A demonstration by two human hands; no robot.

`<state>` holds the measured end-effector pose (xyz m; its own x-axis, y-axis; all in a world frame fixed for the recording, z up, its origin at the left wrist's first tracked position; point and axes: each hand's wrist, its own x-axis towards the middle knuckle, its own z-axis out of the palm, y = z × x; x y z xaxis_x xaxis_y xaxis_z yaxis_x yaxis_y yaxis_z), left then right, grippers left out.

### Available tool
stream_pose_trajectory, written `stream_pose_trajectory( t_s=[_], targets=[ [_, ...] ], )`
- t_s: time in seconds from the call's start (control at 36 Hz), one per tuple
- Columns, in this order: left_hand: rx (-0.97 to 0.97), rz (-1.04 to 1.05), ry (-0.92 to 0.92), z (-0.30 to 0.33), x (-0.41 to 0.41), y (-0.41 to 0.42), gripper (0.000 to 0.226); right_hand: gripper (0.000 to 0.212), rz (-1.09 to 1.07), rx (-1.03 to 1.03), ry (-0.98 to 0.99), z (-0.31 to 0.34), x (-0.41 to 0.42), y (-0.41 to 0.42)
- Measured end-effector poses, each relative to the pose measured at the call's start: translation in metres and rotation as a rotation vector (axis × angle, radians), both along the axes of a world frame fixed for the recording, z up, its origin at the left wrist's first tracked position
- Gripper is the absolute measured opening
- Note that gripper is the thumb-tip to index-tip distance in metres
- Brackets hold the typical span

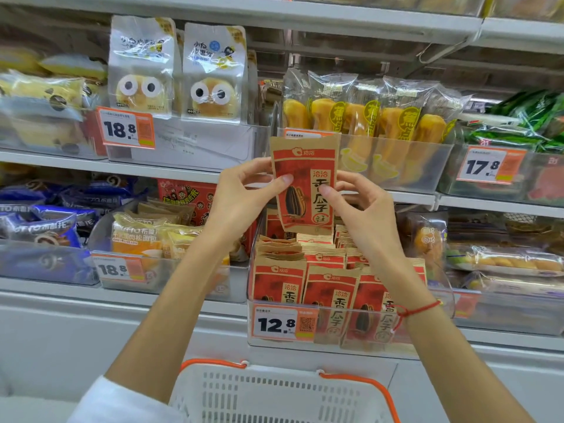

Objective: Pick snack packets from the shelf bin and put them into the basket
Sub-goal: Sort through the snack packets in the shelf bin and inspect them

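A red and brown sunflower-seed packet (305, 181) is held upright above the clear shelf bin (274, 340). My left hand (244, 193) pinches its left edge with thumb in front and fingers behind. My right hand (360, 206) pinches its right edge the same way. The bin holds several more of the same packets (331, 288), standing in rows. The white basket with an orange rim (274, 392) sits low in front of me, under the bin; its inside is mostly out of view.
Clear bins of bread (177, 71), banana cakes (366, 114), blue-wrapped rolls (42, 221) and green packets (525, 123) fill the shelves around. Orange price tags (126, 129) hang on the bin fronts. A white shelf edge (152, 300) runs below.
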<state>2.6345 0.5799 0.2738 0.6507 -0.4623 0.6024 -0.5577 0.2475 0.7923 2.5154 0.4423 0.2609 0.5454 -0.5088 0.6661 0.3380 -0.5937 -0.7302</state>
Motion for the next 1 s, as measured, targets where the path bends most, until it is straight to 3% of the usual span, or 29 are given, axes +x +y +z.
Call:
stream_pose_trajectory(
  t_s=[0.33,0.72,0.86,0.92,1.0],
  targets=[
    [0.060,0.265,-0.015,-0.043,0.053,-0.010,0.018,0.019,-0.051,-0.150,0.284,-0.011,0.065,-0.031],
    [0.171,0.163,0.055,-0.071,0.108,-0.028,0.017,0.014,-0.107,-0.328,0.466,-0.031,0.107,-0.052],
    [0.223,0.142,0.006,-0.077,0.116,-0.036,0.007,0.014,-0.122,-0.347,0.527,-0.028,0.110,-0.055],
    [0.226,0.166,-0.014,-0.074,0.113,-0.039,0.018,0.006,-0.116,-0.311,0.561,-0.027,0.111,-0.058],
    [0.249,0.214,-0.083,-0.068,0.107,-0.043,0.030,0.011,-0.107,-0.253,0.616,-0.030,0.114,-0.064]
  ],
)
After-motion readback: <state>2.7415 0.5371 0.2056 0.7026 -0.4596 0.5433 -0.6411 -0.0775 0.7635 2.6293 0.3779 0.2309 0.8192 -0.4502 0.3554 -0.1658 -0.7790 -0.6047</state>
